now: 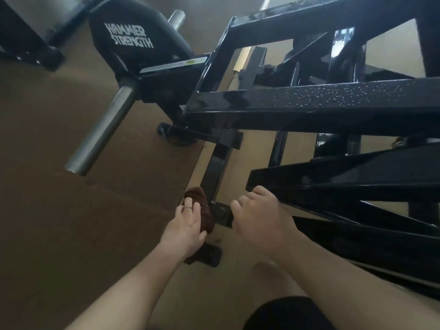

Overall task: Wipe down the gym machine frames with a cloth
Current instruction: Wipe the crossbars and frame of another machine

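At far left we see a steel weight peg [102, 129]. Our left hand [188, 225] grips the brown cloth [201, 208] against the black frame post [217, 170] near its floor foot. Our right hand [259, 217], fingers curled, grasps a black frame beam [345, 182].

Brown ribbed cloth [201, 210] in my left hand [187, 225], silver ring [188, 206] on its finger. Frame [333, 101] glossy black, speckled with pale droplets. Black pad [133, 36], white lettering. Grey steel peg [102, 129]. Tan-brown floor [59, 210].
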Available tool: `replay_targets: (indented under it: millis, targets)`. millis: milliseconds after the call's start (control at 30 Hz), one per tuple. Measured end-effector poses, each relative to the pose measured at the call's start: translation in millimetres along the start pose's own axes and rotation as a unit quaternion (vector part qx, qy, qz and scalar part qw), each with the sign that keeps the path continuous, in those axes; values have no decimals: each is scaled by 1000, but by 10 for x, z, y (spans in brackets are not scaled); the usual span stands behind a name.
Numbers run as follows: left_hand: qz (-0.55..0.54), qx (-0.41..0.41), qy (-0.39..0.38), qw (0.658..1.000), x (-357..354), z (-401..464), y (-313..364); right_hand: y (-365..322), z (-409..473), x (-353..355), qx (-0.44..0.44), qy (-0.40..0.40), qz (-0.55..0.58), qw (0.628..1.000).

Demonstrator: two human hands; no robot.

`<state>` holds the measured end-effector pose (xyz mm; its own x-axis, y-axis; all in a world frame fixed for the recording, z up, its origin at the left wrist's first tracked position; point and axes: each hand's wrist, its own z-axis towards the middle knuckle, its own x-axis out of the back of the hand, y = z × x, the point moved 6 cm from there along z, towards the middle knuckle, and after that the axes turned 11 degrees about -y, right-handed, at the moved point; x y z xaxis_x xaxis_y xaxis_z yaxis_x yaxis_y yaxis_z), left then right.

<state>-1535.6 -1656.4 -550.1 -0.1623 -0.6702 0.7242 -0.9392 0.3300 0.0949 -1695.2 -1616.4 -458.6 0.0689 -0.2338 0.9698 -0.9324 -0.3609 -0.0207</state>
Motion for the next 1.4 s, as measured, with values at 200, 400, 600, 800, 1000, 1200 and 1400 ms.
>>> replay_targets:
  millis: [200,400,600,800,1000,1200,1400]
  targets:
    - [-15,-49,14,999,234,283,-11,39,13,-58,-19,8,21,1000]
    - [-126,-95,34,987,769,436,-31,34,-9,8,-70,6,33,997]
    - [-296,-183,98,932,1495,-59,-317,-6,-14,78,-102,-47,26,993]
    - [-275,-407,170,854,2097,-859,-60,-50,4,91,-128,-86,8,988]
    - [-261,-442,285,810,2796,-1266,313,-68,-23,111,-128,-91,25,987]
    - [-158,-438,330,821,3217,-1136,941,196,-641,978,-238,159,72,956]
    - [25,-427,260,866,2555,-718,1359,868,-1365,1435,-352,187,-111,910]
